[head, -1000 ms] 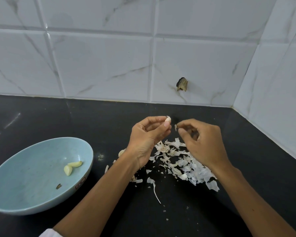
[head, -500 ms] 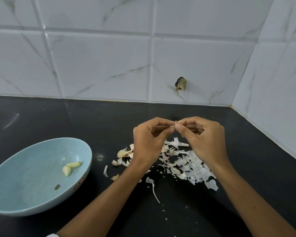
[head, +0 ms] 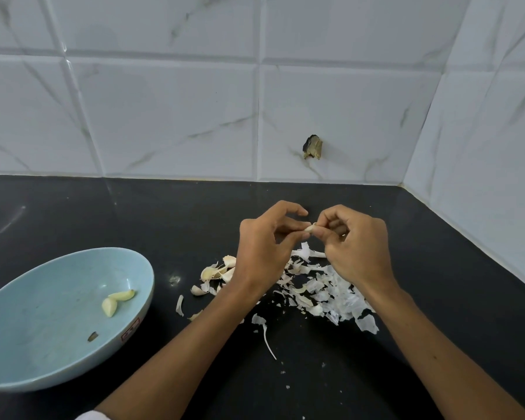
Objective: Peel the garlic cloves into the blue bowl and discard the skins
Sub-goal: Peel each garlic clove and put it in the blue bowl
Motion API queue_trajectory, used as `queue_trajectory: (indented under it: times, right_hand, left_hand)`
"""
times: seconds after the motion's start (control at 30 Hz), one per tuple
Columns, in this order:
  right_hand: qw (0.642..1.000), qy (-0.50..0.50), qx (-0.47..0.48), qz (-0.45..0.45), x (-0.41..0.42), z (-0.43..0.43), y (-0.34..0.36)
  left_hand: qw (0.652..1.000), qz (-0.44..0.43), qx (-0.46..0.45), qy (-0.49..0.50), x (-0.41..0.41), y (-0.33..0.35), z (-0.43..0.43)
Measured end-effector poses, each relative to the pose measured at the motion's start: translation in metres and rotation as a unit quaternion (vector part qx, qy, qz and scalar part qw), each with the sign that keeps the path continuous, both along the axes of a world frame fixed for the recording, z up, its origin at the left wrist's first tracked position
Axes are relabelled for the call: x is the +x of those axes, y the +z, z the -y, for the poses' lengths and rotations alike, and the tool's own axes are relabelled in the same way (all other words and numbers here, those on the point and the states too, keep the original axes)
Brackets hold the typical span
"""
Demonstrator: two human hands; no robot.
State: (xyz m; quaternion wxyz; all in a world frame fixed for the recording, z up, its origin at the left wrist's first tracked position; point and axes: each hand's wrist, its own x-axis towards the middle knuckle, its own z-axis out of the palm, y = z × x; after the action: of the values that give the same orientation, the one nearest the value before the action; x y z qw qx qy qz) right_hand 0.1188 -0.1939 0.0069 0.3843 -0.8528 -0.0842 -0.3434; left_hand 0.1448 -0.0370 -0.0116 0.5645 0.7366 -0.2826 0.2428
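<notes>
A small garlic clove (head: 311, 228) is held above the black counter, pinched between the fingertips of my left hand (head: 262, 253) and my right hand (head: 353, 247). Below the hands lies a pile of white garlic skins (head: 322, 292). A few unpeeled cloves (head: 219, 271) lie on the counter just left of my left wrist. The blue bowl (head: 28, 344) sits at the left and holds two peeled cloves (head: 117, 301) and a small dark scrap.
The black counter (head: 285, 389) meets white marble-look tiled walls at the back and right, forming a corner at the far right. A dark chipped spot (head: 312, 147) marks the back wall. Loose skin bits are scattered in front of the pile.
My hands came together from slightly apart; both now pinch the clove. The left hand shifted right, uncovering the cloves beside the wrist.
</notes>
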Motion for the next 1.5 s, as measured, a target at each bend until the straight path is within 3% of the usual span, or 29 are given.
queue_trajectory:
  times: [0.2, 0.43, 0.9, 0.97, 1.03, 1.17, 1.3, 1.5]
  right_hand:
    - [0.999, 0.012, -0.033, -0.031, -0.001, -0.001, -0.001]
    - [0.989, -0.047, -0.134, 0.031, -0.006, -0.010, -0.002]
    - [0.992, 0.026, -0.123, 0.030, -0.011, -0.023, -0.003]
    - [0.994, 0.035, -0.091, 0.040, -0.011, -0.020, 0.000]
    - [0.996, 0.034, -0.066, 0.044, -0.009, -0.014, 0.004]
    - [0.997, 0.034, -0.057, -0.041, -0.008, -0.003, 0.006]
    - [0.994, 0.044, -0.036, -0.097, -0.009, -0.004, 0.005]
    - [0.991, 0.041, -0.068, -0.109, -0.008, -0.001, 0.005]
  left_hand:
    - [0.994, 0.076, 0.076, 0.032, -0.003, -0.002, -0.004]
    - [0.988, 0.108, 0.086, 0.071, -0.008, -0.002, 0.000]
    - [0.974, 0.129, 0.084, 0.165, 0.004, -0.003, -0.008]
    - [0.979, 0.106, 0.040, 0.170, 0.004, -0.002, -0.009]
    - [0.989, 0.027, -0.030, 0.140, 0.001, 0.002, -0.009]
    - [0.987, -0.082, -0.123, 0.068, 0.000, 0.005, -0.008]
    - [0.979, -0.124, -0.163, 0.006, -0.001, 0.004, -0.006]
    - [0.976, -0.143, -0.161, -0.041, -0.002, 0.002, -0.005]
